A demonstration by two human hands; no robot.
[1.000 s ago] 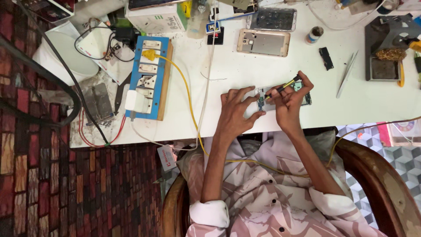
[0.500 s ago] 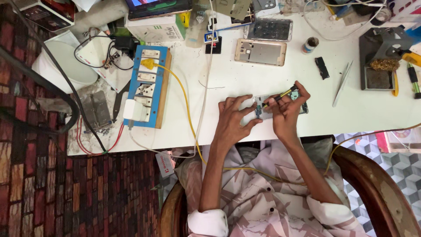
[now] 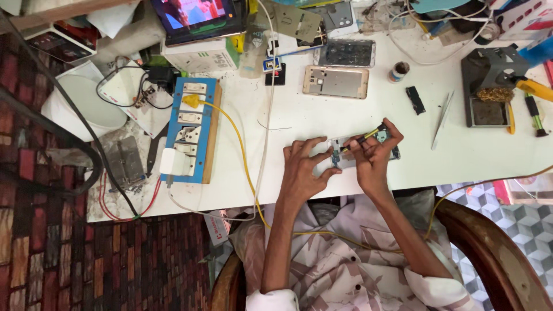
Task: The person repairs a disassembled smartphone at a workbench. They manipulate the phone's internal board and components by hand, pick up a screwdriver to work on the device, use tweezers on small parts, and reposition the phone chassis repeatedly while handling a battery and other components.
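Item, white table [image 3: 357,184]: our left hand [image 3: 302,170] rests fingers spread, pinning the near end of a small circuit board [image 3: 345,156] that lies flat at the table's front edge, while our right hand [image 3: 373,156] is closed round a thin yellow-handled tool [image 3: 364,138] whose tip meets the board beside the left fingertips. Item, work state: the board is out of its phone frame [image 3: 336,81], which lies well apart toward the back; we judge the tip work in progress, refitting not begun. Tweezers [image 3: 442,112] lie untouched, right.
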